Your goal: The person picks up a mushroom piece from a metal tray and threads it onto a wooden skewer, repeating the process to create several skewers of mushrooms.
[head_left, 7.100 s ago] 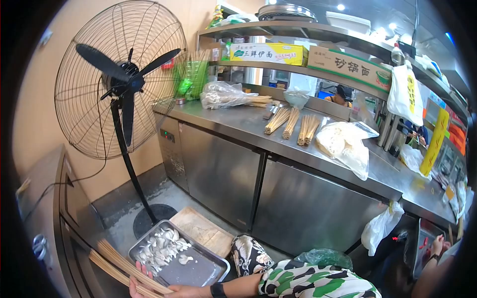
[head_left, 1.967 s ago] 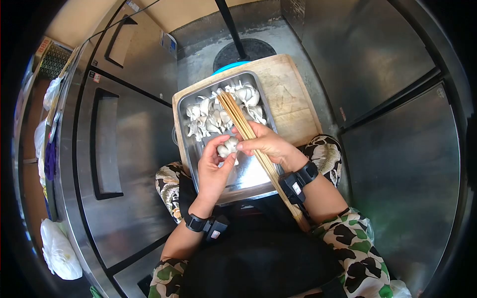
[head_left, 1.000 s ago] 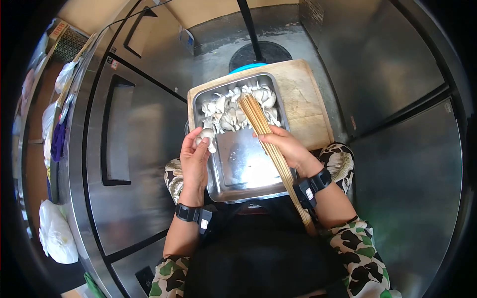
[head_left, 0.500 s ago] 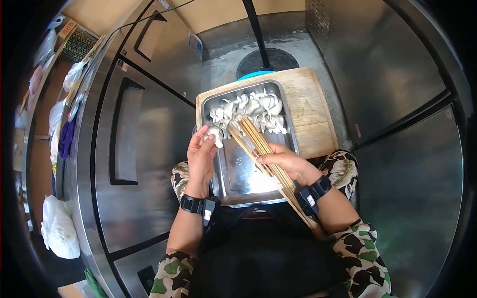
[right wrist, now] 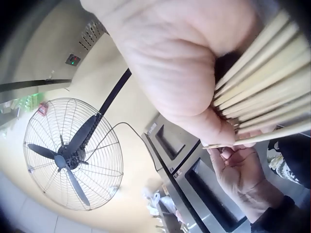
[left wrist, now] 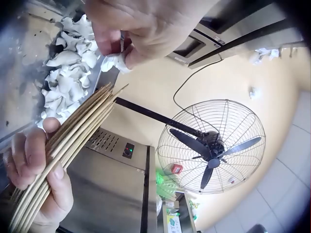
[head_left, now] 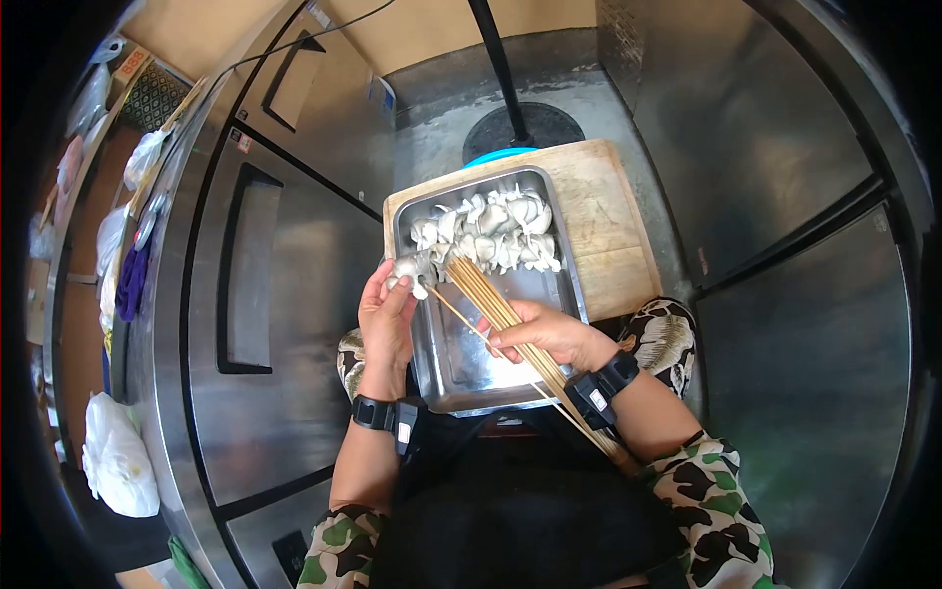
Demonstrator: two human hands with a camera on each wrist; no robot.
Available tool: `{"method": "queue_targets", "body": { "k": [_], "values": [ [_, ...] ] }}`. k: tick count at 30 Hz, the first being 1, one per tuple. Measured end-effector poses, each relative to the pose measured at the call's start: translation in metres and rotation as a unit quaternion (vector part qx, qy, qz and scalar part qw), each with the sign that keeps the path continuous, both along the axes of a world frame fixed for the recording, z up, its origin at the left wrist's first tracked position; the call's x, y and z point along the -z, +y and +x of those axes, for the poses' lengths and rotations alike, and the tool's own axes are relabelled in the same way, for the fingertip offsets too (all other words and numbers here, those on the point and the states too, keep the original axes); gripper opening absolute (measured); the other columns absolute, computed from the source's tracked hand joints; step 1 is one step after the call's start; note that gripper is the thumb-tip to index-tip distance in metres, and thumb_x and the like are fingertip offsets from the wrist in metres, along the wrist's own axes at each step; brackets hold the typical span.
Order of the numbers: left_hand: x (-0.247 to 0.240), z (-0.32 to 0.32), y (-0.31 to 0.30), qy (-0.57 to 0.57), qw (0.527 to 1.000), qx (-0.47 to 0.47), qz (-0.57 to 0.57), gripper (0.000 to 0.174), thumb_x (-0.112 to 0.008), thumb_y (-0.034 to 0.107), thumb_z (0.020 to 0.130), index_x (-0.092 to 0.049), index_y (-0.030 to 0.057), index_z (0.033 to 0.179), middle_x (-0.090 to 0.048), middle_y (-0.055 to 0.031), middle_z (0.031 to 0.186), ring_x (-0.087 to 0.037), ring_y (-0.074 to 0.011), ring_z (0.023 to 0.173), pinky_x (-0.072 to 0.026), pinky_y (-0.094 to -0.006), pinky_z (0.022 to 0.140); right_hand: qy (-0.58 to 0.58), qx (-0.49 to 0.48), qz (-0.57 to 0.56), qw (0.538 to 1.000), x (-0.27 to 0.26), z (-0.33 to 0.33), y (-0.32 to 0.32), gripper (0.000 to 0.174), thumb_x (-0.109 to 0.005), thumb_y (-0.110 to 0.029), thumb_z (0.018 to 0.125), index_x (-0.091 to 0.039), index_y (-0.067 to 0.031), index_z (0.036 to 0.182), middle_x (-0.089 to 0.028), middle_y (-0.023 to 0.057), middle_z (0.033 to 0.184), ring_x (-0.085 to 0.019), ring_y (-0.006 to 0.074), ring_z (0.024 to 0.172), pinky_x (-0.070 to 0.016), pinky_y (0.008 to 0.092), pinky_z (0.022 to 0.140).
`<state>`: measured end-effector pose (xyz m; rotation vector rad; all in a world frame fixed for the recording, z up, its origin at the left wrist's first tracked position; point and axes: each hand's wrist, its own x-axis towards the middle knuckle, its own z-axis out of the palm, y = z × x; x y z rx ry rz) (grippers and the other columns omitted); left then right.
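Note:
Over the left rim of a metal tray (head_left: 451, 401), my left hand (head_left: 385, 319) pinches a pale mushroom piece (head_left: 410, 275). My right hand (head_left: 549, 336) grips a bundle of thin wooden sticks (head_left: 491, 304), which slants across the tray. One stick (head_left: 456, 312) stands apart from the bundle, its tip close to the mushroom piece; whether they touch I cannot tell. Many grey-white mushroom pieces (head_left: 491, 231) lie in the tray's far half. In the left wrist view the mushroom piece (left wrist: 115, 63) hangs beneath the fingertips, just past the sticks' ends (left wrist: 104, 97).
Under the tray lies a wooden board (head_left: 613, 226), with a round black stand base (head_left: 525, 133) beyond it. Steel cabinets stand at the left (head_left: 294, 324) and right (head_left: 795, 324). A large fan (left wrist: 211, 145) shows in the left wrist view.
The right hand's bundle has moved left, towards the left hand, and one stick has separated from it. The left hand still pinches its mushroom piece. Earlier, the head view showed the counter and fan.

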<state>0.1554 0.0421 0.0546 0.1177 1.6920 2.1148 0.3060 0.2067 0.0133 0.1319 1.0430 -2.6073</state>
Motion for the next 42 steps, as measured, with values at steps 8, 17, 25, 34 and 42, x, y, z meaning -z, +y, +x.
{"method": "queue_targets", "body": {
  "k": [8,17,25,34,42],
  "values": [
    [0.003,0.000,-0.003,0.011,1.000,-0.018,0.014,0.034,-0.061,0.004,0.083,-0.050,0.0061,0.115,-0.063,-0.0040,0.099,-0.060,-0.0098,0.086,-0.0486,-0.0219,0.074,-0.009,-0.008,0.000,1.000,-0.002,-0.002,-0.007,0.025,-0.064,-0.007,0.078,-0.050,-0.0040,0.098,-0.057,0.0068,0.073,-0.049,0.0091,0.052,-0.0390,0.0214,0.049],
    [-0.008,0.002,-0.002,0.025,1.000,-0.013,-0.007,0.034,-0.063,0.005,0.082,-0.051,0.0086,0.114,-0.064,-0.0027,0.093,-0.058,-0.0085,0.084,-0.0454,-0.0220,0.072,-0.006,-0.006,0.006,1.000,0.003,-0.004,-0.009,0.023,-0.064,-0.005,0.078,-0.049,-0.0053,0.095,-0.055,0.0056,0.071,-0.048,0.0089,0.051,-0.0381,0.0214,0.048],
    [-0.006,0.010,0.000,0.040,0.999,0.019,-0.028,0.034,-0.063,0.005,0.082,-0.050,0.0080,0.114,-0.064,-0.0017,0.091,-0.056,-0.0063,0.079,-0.0445,-0.0211,0.072,-0.014,0.003,0.006,1.000,0.006,-0.004,-0.008,0.023,-0.064,-0.004,0.078,-0.049,-0.0048,0.094,-0.055,0.0061,0.071,-0.049,0.0086,0.051,-0.0385,0.0211,0.048],
    [-0.003,0.012,-0.002,0.021,0.999,0.039,-0.004,0.036,-0.062,0.005,0.083,-0.049,0.0088,0.116,-0.064,-0.0021,0.094,-0.057,-0.0074,0.084,-0.0447,-0.0220,0.074,-0.015,0.011,0.007,1.000,0.007,-0.004,-0.007,0.023,-0.064,-0.003,0.078,-0.048,-0.0039,0.095,-0.056,0.0079,0.072,-0.050,0.0080,0.051,-0.0392,0.0202,0.047],
    [0.006,0.012,-0.003,-0.005,0.999,0.002,0.036,0.035,-0.059,0.002,0.084,-0.047,0.0050,0.116,-0.062,-0.0062,0.097,-0.060,-0.0126,0.085,-0.0503,-0.0253,0.076,-0.020,0.007,-0.002,1.000,0.010,-0.004,-0.007,0.024,-0.063,-0.003,0.078,-0.048,-0.0038,0.096,-0.056,0.0079,0.073,-0.050,0.0076,0.051,-0.0393,0.0199,0.047]
  ]
}}
